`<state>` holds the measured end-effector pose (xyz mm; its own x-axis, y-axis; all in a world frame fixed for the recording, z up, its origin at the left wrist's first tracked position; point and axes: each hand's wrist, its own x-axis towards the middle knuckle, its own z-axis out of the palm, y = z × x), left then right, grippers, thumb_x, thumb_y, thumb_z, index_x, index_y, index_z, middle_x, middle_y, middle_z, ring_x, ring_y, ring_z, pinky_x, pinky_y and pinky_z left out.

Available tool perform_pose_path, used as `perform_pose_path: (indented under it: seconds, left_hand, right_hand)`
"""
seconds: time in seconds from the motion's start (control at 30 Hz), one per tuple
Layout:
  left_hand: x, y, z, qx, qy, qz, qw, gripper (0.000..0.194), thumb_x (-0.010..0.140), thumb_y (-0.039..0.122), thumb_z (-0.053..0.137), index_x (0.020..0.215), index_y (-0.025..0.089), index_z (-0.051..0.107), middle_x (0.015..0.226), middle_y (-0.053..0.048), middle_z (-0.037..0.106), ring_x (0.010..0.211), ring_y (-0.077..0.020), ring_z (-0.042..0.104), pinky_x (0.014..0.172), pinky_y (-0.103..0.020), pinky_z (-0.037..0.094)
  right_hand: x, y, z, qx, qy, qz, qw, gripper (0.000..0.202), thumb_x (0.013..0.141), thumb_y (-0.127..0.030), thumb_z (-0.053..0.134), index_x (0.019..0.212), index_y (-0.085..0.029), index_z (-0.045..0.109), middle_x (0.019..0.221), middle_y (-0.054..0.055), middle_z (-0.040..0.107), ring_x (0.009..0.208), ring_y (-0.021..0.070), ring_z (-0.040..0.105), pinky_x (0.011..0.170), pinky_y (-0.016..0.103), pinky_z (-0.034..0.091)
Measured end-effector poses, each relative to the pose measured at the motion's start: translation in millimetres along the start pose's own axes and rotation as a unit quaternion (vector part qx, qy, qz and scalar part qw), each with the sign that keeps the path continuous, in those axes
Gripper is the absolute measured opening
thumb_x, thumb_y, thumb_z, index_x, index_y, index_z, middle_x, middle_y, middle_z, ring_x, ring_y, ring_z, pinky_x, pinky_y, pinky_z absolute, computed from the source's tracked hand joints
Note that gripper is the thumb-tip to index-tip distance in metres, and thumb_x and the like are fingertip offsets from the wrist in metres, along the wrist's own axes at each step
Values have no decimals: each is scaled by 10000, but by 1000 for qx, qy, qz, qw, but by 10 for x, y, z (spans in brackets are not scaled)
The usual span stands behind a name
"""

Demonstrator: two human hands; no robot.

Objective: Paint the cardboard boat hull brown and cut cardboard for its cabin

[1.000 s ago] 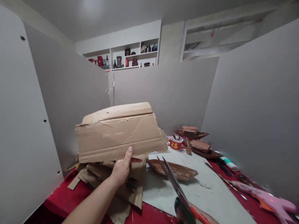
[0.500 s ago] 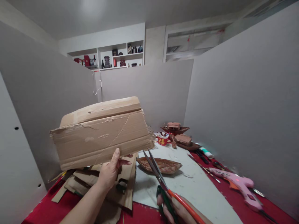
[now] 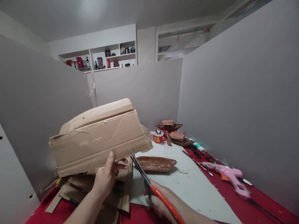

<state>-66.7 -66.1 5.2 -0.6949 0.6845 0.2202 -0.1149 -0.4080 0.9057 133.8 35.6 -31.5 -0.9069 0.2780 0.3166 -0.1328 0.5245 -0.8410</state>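
My left hand (image 3: 107, 174) pinches the lower edge of a large torn cardboard sheet (image 3: 100, 137), thumb in front and fingers behind. The sheet is held up and tilted, with a fold line near its top and a ragged right end. In my right hand (image 3: 158, 199) is a pair of scissors (image 3: 142, 171) with orange and dark green handles. Their tips are close to the sheet's lower edge, right of my left hand; whether they touch it I cannot tell. Behind the blades, a brown model boat hull (image 3: 157, 164) lies on a white board (image 3: 187, 189).
More cardboard pieces (image 3: 80, 186) are piled at the left on the red cloth (image 3: 60, 214). A pink glue gun (image 3: 227, 174) lies at the right, with brushes and a tube (image 3: 199, 147) nearby. Two roofed boats (image 3: 178, 137) and a red paper cup (image 3: 158, 137) stand behind. Grey panels (image 3: 233, 93) enclose the table.
The scissors have moved left and up towards the sheet's lower edge, and their blades have come closer together. The cardboard sheet is tilted a little more. The camera view has shifted slightly.
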Motion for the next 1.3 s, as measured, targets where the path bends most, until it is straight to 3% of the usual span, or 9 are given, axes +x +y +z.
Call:
perform_pose_path:
  seconds: [0.17,0.47,0.6,0.77,0.87,1.07,1.3]
  left_hand:
    - [-26,-62,38,-45,-57,-18,997,481,743,600,745,870,136,758,766,-80,746,691,-210,695,659,-306,559]
    - [-186,-65,210,-67,-52,-29,996,427,731,555,778,884,156,772,749,-48,750,621,-169,669,595,-258,556]
    - [-208,12,276,-64,-47,-15,997,390,711,541,799,853,179,774,758,-25,753,637,-162,678,602,-247,567]
    - [-65,251,280,-68,-25,31,997,371,650,500,852,831,190,759,794,-21,777,668,-175,710,571,-243,574]
    - [66,404,255,-74,0,72,995,326,638,440,872,796,187,740,786,-2,779,686,-155,721,587,-218,576]
    - [141,468,273,-59,-1,61,996,260,642,345,872,791,168,755,810,-22,784,708,-172,732,605,-247,600]
    - [154,366,253,-8,-27,-3,1000,280,564,326,895,728,134,775,761,-38,783,673,-164,713,636,-260,608]
  right_hand:
    - [83,8,42,-24,17,-6,1000,468,923,-655,423,893,-220,593,801,33,581,713,192,493,714,325,500]
    - [58,13,122,-51,16,-4,999,498,907,-691,380,850,-209,490,781,17,526,686,173,459,683,315,443]
    - [38,0,105,-45,25,-12,999,466,896,-673,407,805,-218,437,734,-3,481,647,161,428,626,303,390]
    - [-18,2,6,1,52,-17,999,428,836,-626,584,785,-213,483,716,-29,465,641,139,403,602,273,369]
    - [-29,4,-89,66,94,-9,993,424,805,-610,651,815,-205,525,694,-38,475,624,127,402,577,255,376]
    - [54,61,-306,204,259,6,944,498,903,-689,415,854,-206,525,682,-34,446,582,134,467,589,292,473]
    - [119,146,-469,268,362,-10,893,429,836,-629,606,809,-202,584,687,-12,567,574,150,564,602,316,506]
